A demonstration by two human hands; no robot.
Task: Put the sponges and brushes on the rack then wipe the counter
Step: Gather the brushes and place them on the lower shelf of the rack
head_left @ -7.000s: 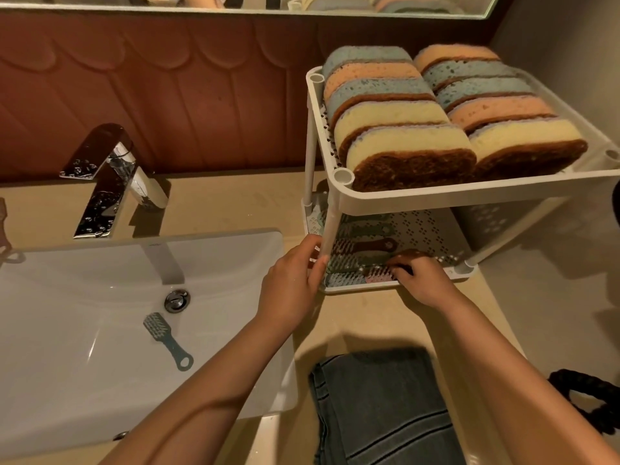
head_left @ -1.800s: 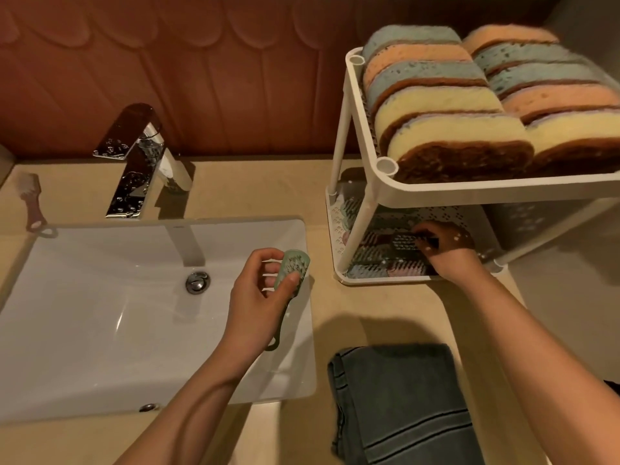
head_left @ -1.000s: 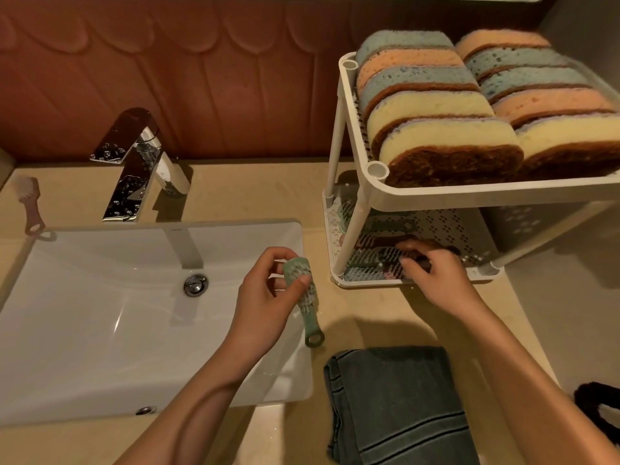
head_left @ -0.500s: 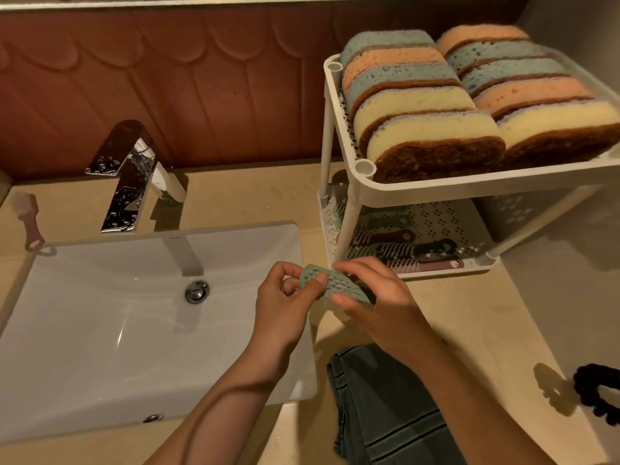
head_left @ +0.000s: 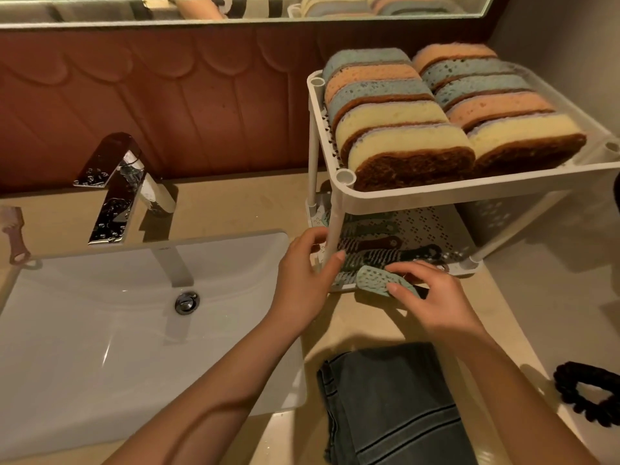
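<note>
A white two-tier rack (head_left: 436, 196) stands on the beige counter (head_left: 235, 206) at the right. Its top shelf holds several sponges (head_left: 406, 152) in two rows. Several brushes (head_left: 385, 245) lie on its bottom shelf. My right hand (head_left: 432, 297) grips a green brush (head_left: 372, 280) at the front edge of the bottom shelf, bristles up. My left hand (head_left: 305, 280) has its fingers around the rack's front left leg. A pink brush (head_left: 13, 236) lies on the counter at the far left, beside the sink.
A white sink (head_left: 117, 330) with a chrome faucet (head_left: 117, 189) fills the left. A folded grey towel (head_left: 396, 407) lies on the counter in front of the rack. A black scrunchie (head_left: 590, 401) sits at the right edge. A wall stands close on the right.
The green brush passed from my left hand to my right, which carried it to the rack's bottom shelf. My left hand moved to the rack's front leg.
</note>
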